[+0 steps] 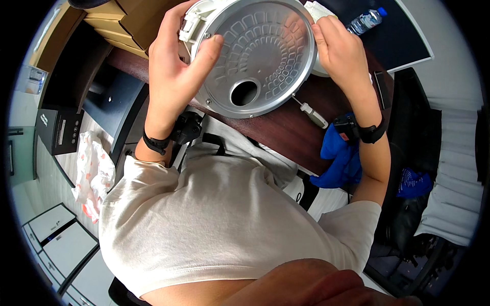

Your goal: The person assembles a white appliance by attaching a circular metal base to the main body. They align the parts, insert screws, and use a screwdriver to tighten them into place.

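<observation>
A round metal-faced lid (pixel 265 46) with a white plastic edge is tilted up in front of me. Its silver plate has an embossed pattern, small screws around the border and an oval hole near the bottom. My left hand (pixel 178 61) grips its left side, thumb on the metal face and fingers behind, beside a white hinge-like part (pixel 191 26). On the right rim, my right hand (pixel 338 48) is closed with thumb and curled fingers; the fingertips are partly hidden. A screwdriver (pixel 314 116) with a pale handle lies on the dark table, its shaft ending close to the lid's lower edge.
The dark red-brown table (pixel 286 135) is below the lid. A water bottle (pixel 366 21) with a blue cap lies at the far right, above a black phone-like slab (pixel 382 90). Blue cloth (pixel 339 160) hangs at the table's near edge. Cardboard boxes (pixel 120 25) are stacked far left.
</observation>
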`<act>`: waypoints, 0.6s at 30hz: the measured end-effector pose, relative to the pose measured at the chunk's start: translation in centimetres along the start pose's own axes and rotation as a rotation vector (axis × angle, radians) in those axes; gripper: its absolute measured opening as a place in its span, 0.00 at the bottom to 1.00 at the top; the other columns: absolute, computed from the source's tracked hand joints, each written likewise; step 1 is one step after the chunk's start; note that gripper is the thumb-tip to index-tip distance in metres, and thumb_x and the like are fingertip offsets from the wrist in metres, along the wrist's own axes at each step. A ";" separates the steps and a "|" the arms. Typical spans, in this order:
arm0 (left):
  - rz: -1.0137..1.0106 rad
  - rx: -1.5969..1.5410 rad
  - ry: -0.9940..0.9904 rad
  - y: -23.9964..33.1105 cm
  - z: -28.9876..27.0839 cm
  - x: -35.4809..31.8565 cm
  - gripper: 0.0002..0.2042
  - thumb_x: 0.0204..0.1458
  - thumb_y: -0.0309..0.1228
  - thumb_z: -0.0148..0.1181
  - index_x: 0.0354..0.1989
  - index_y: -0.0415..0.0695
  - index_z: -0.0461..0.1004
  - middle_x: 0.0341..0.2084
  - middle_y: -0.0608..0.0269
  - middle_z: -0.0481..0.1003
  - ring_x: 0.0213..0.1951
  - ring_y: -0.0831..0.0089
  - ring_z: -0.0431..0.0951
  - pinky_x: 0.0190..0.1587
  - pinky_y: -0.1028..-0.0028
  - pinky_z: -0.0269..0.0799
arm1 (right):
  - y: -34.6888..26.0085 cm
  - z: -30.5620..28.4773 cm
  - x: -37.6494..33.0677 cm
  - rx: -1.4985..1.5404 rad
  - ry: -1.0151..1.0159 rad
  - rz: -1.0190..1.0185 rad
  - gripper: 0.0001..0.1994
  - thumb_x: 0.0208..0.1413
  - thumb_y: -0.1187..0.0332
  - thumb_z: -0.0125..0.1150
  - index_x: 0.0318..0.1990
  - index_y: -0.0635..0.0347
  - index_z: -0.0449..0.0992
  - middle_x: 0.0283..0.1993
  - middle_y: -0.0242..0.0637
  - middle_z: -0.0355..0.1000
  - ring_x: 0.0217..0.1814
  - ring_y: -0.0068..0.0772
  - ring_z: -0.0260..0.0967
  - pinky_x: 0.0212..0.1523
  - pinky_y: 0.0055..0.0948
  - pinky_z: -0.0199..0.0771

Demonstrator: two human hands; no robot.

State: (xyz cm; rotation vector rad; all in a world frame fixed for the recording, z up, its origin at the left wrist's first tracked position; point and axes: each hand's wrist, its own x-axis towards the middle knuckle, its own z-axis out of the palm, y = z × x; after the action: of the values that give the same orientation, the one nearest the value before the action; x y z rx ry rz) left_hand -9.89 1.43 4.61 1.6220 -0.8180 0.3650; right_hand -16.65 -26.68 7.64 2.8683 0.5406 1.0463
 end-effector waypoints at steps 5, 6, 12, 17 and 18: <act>-0.015 -0.021 0.011 -0.2 -0.2 -0.1 0.26 0.53 0.37 0.63 0.59 0.37 0.68 0.56 0.53 0.72 0.57 0.65 0.72 0.61 0.67 0.63 | -0.3 -0.9 0.1 0.079 -0.003 0.034 0.07 0.60 0.66 0.59 0.39 0.59 0.73 0.33 0.38 0.71 0.30 0.43 0.74 0.28 0.35 0.75; -0.016 -0.028 0.013 -0.1 -0.2 -0.1 0.26 0.53 0.37 0.63 0.59 0.37 0.68 0.56 0.53 0.72 0.57 0.65 0.72 0.61 0.67 0.63 | -0.3 -0.8 0.0 0.117 0.012 0.050 0.07 0.60 0.66 0.59 0.39 0.59 0.73 0.34 0.38 0.71 0.30 0.43 0.75 0.29 0.34 0.75; -0.006 0.006 0.013 0.1 -0.3 0.0 0.25 0.53 0.36 0.62 0.58 0.37 0.69 0.56 0.54 0.73 0.57 0.66 0.72 0.62 0.68 0.62 | -0.6 -0.3 0.1 0.254 0.069 0.086 0.05 0.59 0.69 0.59 0.39 0.59 0.71 0.33 0.42 0.71 0.32 0.48 0.73 0.30 0.37 0.73; -0.027 -0.009 0.033 0.3 0.0 0.0 0.25 0.53 0.35 0.62 0.58 0.37 0.68 0.54 0.54 0.73 0.56 0.67 0.72 0.61 0.69 0.63 | -1.2 -0.1 0.9 0.243 0.039 0.182 0.05 0.61 0.68 0.55 0.37 0.59 0.68 0.31 0.46 0.70 0.32 0.54 0.71 0.31 0.42 0.72; -0.013 0.022 0.022 0.1 -0.3 -0.1 0.25 0.53 0.34 0.62 0.58 0.37 0.68 0.54 0.54 0.73 0.56 0.67 0.72 0.61 0.69 0.63 | -1.5 0.2 1.1 0.230 0.037 0.209 0.06 0.62 0.68 0.55 0.36 0.59 0.68 0.31 0.46 0.70 0.32 0.54 0.71 0.31 0.43 0.71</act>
State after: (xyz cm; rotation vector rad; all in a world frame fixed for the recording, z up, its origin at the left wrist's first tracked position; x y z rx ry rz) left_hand -9.98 1.71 4.64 1.6404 -0.7896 0.3832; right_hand -16.26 -24.91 7.93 3.1702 0.3921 1.1359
